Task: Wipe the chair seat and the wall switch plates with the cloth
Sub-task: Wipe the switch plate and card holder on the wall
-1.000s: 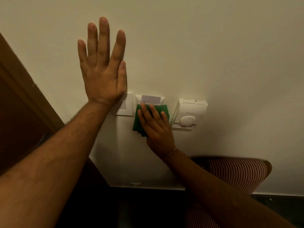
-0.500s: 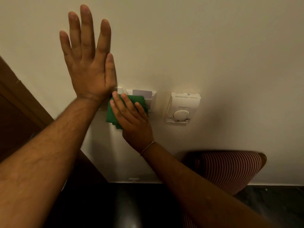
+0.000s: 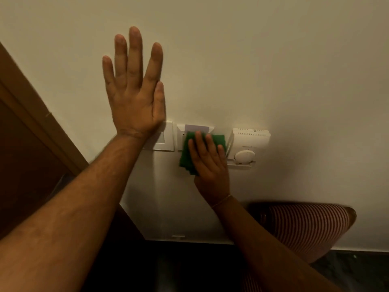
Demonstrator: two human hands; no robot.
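Observation:
My right hand (image 3: pixel 207 160) presses a folded green cloth (image 3: pixel 187 152) flat against the middle white plate, a key-card holder (image 3: pixel 181 131) with a pale card (image 3: pixel 196 128) in its top slot. Most of that plate is hidden under the cloth. A white switch plate (image 3: pixel 166 138) sits just left of it, partly covered by my wrist. My left hand (image 3: pixel 134 85) lies flat on the wall above the switch plate, fingers spread, holding nothing. The striped chair seat (image 3: pixel 305 226) shows at the lower right, against the wall.
A white thermostat (image 3: pixel 247 146) with a round dial hangs right of the cloth, close to my fingertips. A brown wooden door frame (image 3: pixel 31 114) runs diagonally down the left. Dark floor (image 3: pixel 189 266) lies below the white skirting.
My right hand has slid the cloth rightward, from the left switch plate back onto the card-holder plate. My left hand stays flat on the wall.

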